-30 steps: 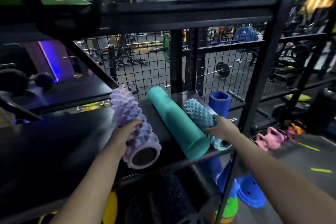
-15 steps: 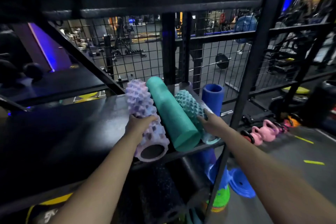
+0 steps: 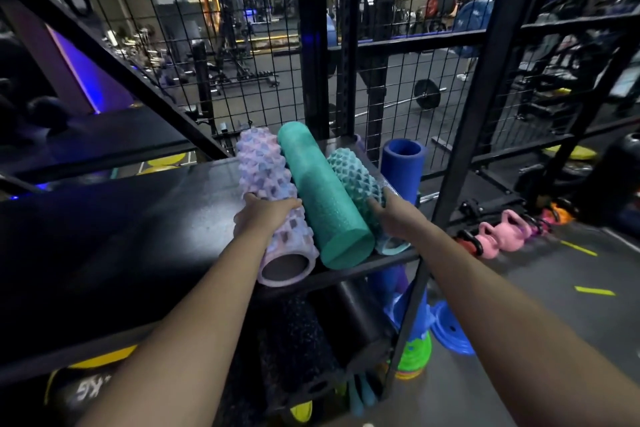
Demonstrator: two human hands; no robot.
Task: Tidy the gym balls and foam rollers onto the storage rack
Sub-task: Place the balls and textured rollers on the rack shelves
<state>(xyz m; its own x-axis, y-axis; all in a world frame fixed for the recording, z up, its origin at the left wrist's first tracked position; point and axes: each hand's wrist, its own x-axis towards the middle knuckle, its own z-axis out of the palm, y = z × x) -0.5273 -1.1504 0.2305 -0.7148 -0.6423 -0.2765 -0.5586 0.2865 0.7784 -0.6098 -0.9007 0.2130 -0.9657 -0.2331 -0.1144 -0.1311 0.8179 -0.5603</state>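
Three foam rollers lie side by side on the black rack shelf. The knobbly pink-lilac roller is on the left, and my left hand grips it across the top. A smooth teal roller lies in the middle, touching both neighbours. On the right sits a knobbly teal roller, with my right hand curled round its near end. A blue roller stands upright beyond the shelf's right end.
Wire mesh backs the shelf and a black upright post stands at its right end. Dark rollers fill the shelf below. Pink kettlebells and blue plates sit on the floor to the right.
My left hand has pushed the pink-lilac roller rightward until it lies against the smooth teal one. The three rollers now lie packed together at the shelf's right end.
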